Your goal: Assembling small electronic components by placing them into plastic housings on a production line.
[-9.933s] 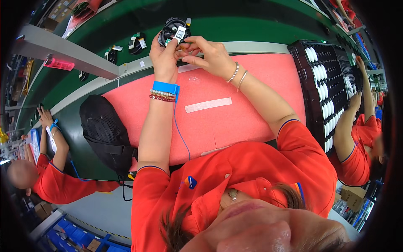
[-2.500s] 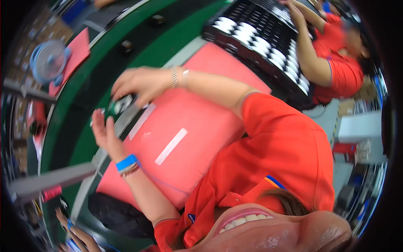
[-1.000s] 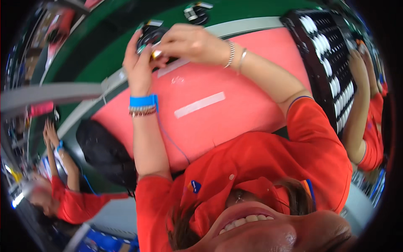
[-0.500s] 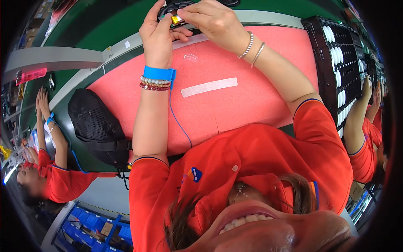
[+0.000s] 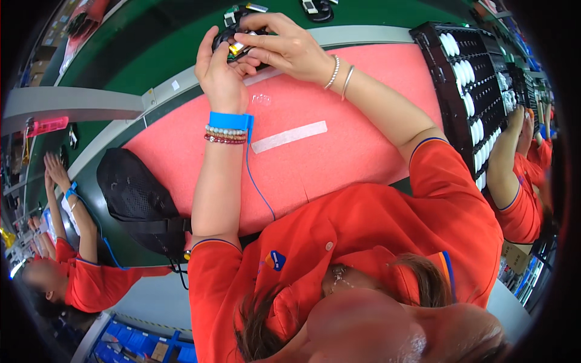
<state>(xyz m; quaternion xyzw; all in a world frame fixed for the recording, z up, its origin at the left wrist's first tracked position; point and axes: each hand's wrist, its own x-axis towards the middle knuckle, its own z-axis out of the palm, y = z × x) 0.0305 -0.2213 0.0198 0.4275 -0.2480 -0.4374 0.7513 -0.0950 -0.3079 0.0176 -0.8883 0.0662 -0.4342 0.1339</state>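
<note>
Beyond the far edge of the pink mat, both my hands are at a black rounded housing (image 5: 223, 39). My left hand (image 5: 223, 75) cups it from the near left side, thumb up and fingers curled below. A small silver piece with a yellow end (image 5: 236, 48), like a pouch battery, lies on the housing by my left thumb. My right hand (image 5: 287, 49) reaches over from the right, fingertips at the silver piece and the housing. Those fingers partly cover both. A blue wrist strap (image 5: 231, 121) with a thin cord is on my left wrist.
Pink foam mat (image 5: 363, 109) under my forearms. On the green bench lie another black housing (image 5: 318, 11) and a silver strip (image 5: 257, 7). A black rack with white discs (image 5: 466, 91) stands right, a black mesh bag (image 5: 136, 187) left. Co-workers' arms show at both sides.
The view has shifted, showing more of the bench beyond my hands. My right fingers have spread and moved over the housing; my left hand still supports it.
</note>
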